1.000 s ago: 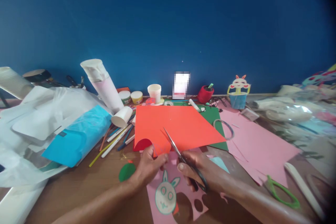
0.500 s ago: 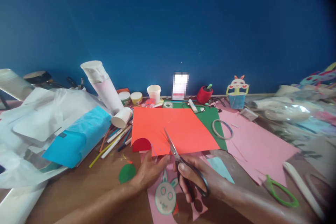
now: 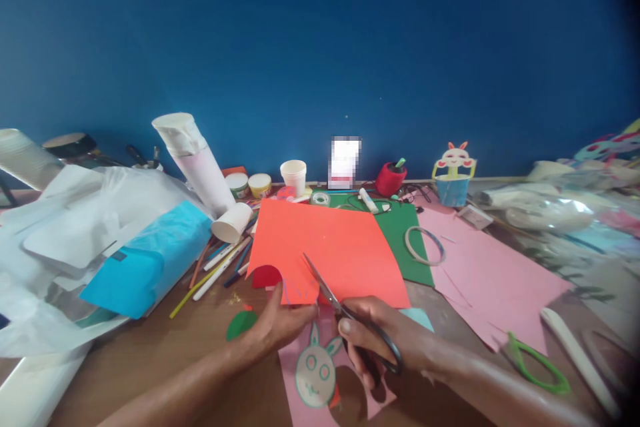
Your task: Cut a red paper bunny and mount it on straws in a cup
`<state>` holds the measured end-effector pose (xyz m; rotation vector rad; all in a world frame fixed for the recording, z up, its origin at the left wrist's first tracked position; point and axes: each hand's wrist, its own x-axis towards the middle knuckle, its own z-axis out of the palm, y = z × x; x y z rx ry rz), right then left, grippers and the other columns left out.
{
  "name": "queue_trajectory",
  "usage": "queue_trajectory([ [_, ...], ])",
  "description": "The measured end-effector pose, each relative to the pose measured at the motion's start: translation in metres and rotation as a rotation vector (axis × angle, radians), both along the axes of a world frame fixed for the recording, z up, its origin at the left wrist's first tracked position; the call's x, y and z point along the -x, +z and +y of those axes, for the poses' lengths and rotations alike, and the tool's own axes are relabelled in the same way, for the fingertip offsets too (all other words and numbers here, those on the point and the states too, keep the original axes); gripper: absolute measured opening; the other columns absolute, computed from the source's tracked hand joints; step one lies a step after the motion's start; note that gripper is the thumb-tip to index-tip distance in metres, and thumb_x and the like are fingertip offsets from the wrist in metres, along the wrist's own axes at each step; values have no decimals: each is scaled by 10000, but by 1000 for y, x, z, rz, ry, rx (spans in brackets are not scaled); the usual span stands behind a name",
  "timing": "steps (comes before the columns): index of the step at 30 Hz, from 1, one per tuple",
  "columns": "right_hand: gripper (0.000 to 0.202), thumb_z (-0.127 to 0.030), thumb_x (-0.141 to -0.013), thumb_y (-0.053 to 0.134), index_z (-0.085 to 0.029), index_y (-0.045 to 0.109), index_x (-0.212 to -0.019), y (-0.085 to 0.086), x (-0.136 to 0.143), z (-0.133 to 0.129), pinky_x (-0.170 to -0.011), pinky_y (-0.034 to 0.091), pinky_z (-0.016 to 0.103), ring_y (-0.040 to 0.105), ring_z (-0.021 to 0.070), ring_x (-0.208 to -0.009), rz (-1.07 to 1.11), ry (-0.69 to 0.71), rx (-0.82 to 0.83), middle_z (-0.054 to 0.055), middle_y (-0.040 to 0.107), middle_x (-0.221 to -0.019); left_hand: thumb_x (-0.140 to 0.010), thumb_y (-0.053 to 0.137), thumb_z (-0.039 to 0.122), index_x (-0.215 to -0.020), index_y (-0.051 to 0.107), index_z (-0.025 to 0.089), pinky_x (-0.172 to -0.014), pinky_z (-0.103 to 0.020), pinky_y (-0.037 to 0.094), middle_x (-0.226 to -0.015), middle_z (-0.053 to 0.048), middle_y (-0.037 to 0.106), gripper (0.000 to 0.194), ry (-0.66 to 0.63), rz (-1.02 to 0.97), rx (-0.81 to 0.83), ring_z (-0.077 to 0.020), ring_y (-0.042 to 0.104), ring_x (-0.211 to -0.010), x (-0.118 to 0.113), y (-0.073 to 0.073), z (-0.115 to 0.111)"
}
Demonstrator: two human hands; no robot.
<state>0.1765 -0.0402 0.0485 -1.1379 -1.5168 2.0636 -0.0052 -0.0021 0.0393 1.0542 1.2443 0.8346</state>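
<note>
An orange sheet of paper [image 3: 340, 240] has a curved notch cut from its lower left edge. My left hand [image 3: 280, 320] pinches the sheet's near edge just right of that notch. Black-handled scissors [image 3: 324, 285] are in my right hand [image 3: 375, 333], their blades lying across the sheet's near edge and pointing up and left. Faint pencil lines show on the orange paper near my left fingers. Below my hands a paper bunny face [image 3: 315, 377] lies on a pink paper piece [image 3: 295, 407]. A green paper circle [image 3: 241, 325] rests left of my left hand.
Markers [image 3: 220, 273] and a fallen paper cup [image 3: 232, 223] lie at the left, beside a blue packet [image 3: 150, 267]. Green paper [image 3: 413, 253], a tape ring [image 3: 425, 245] and pink paper [image 3: 490, 267] are at the right. A bunny cup [image 3: 453, 188] stands by the wall.
The orange sheet has shifted slightly left and nearer, and its right side bends. The scissors' tip has moved left and a little down. My left hand has moved slightly left.
</note>
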Motion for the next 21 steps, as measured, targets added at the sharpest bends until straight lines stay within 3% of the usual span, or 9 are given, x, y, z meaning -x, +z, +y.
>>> queue_trajectory([
  [2,368,-512,-822,447,-144,453,-818,6,-3,2,-341,305,109,507,50,-364,-31,30,-24,-18,560,-545,-567,599,170,-464,537,173,-526,-220,434,-472,4,577,120,-115,105,-31,-137,533,-523,2,-3,0],
  [5,369,-511,-822,447,-143,458,-825,11,-5,4,-357,316,112,514,49,-381,-56,44,-39,-24,553,-546,-594,587,233,-482,515,172,-525,-238,410,-481,6,541,146,-178,206,-20,-137,491,-510,5,-4,1],
  [11,403,-534,-820,433,-140,464,-902,-3,-2,2,-352,342,124,518,57,-386,3,47,-43,-19,554,-579,-611,531,267,-504,543,169,-472,-233,354,-488,12,533,146,-288,369,84,-124,466,-473,13,-12,6],
  [16,425,-564,-812,414,-141,448,-829,-14,4,3,-367,332,130,513,63,-409,35,-49,-113,-26,534,-535,-641,537,262,-553,584,149,-515,-253,383,-535,-21,572,151,-231,176,51,-144,506,-514,14,-22,10],
  [19,427,-577,-811,401,-151,427,-798,-18,6,6,-397,358,151,509,66,-417,50,-136,-139,-33,522,-531,-677,560,274,-727,640,132,-631,-275,424,-683,-48,631,170,-209,-17,-119,-172,553,-650,11,-18,10],
  [21,427,-579,-811,399,-153,425,-807,-20,7,7,-397,362,159,503,68,-408,51,-173,-143,-35,519,-532,-695,572,321,-829,642,125,-620,-270,430,-742,-55,637,248,-230,-81,-176,-173,552,-665,9,-12,9],
])
